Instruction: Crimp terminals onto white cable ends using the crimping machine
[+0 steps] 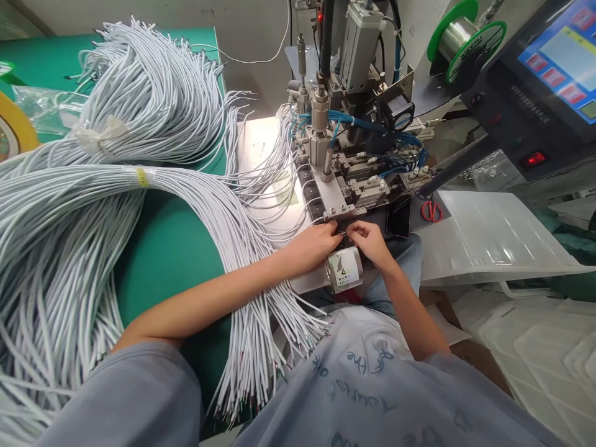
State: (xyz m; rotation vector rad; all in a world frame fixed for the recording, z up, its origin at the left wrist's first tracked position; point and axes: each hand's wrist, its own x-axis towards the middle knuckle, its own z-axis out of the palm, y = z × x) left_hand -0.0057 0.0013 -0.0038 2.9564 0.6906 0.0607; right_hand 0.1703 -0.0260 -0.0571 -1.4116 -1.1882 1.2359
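At the front edge of the soldering machine, my two hands meet, fingertips almost touching. My left hand is closed in a pinch, its palm turned down. My right hand pinches from the other side, thumb and forefinger pressed together. A tiny dark, metallic-looking piece shows between the fingertips, too small to name. Just below them sits a clear container with a white label. White cables run past my left wrist towards the machine; their ends near my fingers are hidden.
Bundled white cables cover much of the green table at left. A solder wire spool and a control screen stand at upper right. Red-handled scissors and a black phone-like slab lie right of my hands.
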